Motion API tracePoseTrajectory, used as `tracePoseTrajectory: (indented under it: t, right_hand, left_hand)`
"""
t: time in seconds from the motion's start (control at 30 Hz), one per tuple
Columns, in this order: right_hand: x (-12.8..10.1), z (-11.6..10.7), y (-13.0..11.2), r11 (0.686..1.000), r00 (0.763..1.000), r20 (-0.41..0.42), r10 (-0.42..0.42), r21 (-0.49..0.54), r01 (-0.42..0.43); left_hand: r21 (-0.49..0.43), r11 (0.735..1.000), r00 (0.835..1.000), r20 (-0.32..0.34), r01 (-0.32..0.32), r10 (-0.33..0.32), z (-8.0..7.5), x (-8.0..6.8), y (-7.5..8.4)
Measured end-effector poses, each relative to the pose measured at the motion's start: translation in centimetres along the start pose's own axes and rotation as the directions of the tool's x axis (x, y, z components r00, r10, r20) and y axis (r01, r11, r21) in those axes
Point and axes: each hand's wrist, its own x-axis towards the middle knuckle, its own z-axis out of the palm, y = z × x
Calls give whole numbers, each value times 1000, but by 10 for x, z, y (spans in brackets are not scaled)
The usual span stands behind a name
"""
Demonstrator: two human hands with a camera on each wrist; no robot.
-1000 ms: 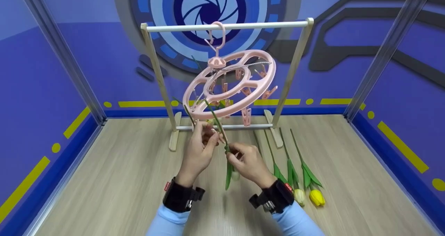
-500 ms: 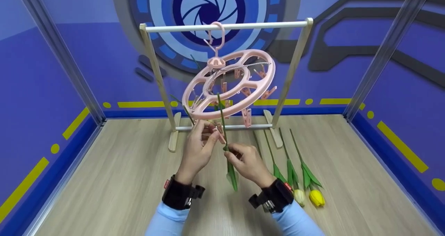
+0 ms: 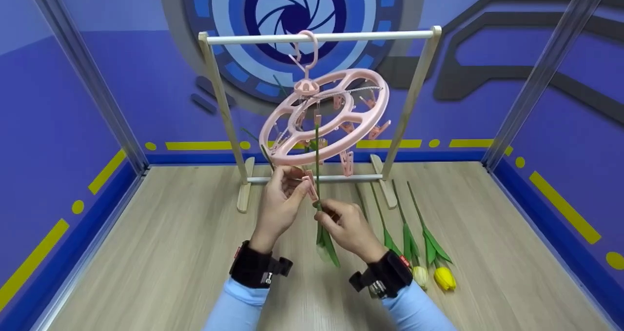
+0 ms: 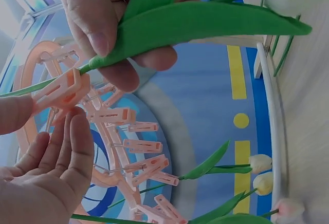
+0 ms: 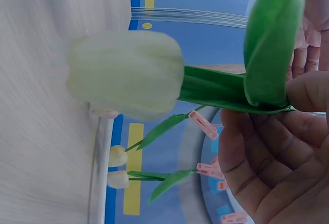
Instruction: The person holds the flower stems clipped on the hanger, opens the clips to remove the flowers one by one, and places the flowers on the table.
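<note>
Tulip stem (image 3: 318, 175) stands nearly upright between the two hands, its white bloom (image 5: 126, 75) hanging head-down below the right hand (image 3: 348, 228) and its cut end reaching up through the ring of the pink clip hanger (image 3: 324, 116). The right hand pinches the stem just above the leaves (image 4: 195, 23), thumb and fingers curled round it. Just beside it, the left hand (image 3: 280, 206) pinches one pink clothespin (image 4: 60, 91) that dangles from the near rim of the hanger; the left wrist view shows thumb and fingers on the clip's two sides, with the stem lying right against the clip. Whether the clip's mouth is open I cannot tell.

My judgement is that the step in hand is pegging this tulip upside-down onto the hanger: the stem is lined up with the clip but not yet seen gripped by it. The next move calls for squeezing the clip wide, sliding the stem into its mouth and letting it bite before the right hand lets go.

Farther right on the wooden floor (image 3: 170, 253) lie more tulips (image 3: 429, 253), stems pointing away, a yellow bloom (image 3: 444, 277) nearest. Beyond, the hanger hooks over the rail of a wooden rack (image 3: 319, 37), and other tulips already hang from clips (image 4: 241, 167) at its far side.
</note>
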Motion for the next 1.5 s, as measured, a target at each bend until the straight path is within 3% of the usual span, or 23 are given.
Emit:
tracePoseTrajectory:
  t: [0.17,0.27,0.63,1.0,1.5]
  right_hand:
    - [-1,1,0,1000,1000,11,-1,9,1]
    - [-1,1,1,1000,1000,18,-2,10,2]
    - [-1,1,3,1000,999,28,22,-4,-22]
    - [0,3,5,998,997,-42,61,11,-60]
    - [0,3,6,998,996,-62,63,5,-63]
  left_hand:
    - [-51,994,996,-16,92,-93,0,2,-4]
    - [-51,993,994,4,107,-106,-2,3,-6]
    - [-46,995,996,26,87,-86,-1,5,-7]
    - [-97,993,998,26,63,-61,2,6,-7]
    - [-66,997,999,30,38,-36,1,6,-9]
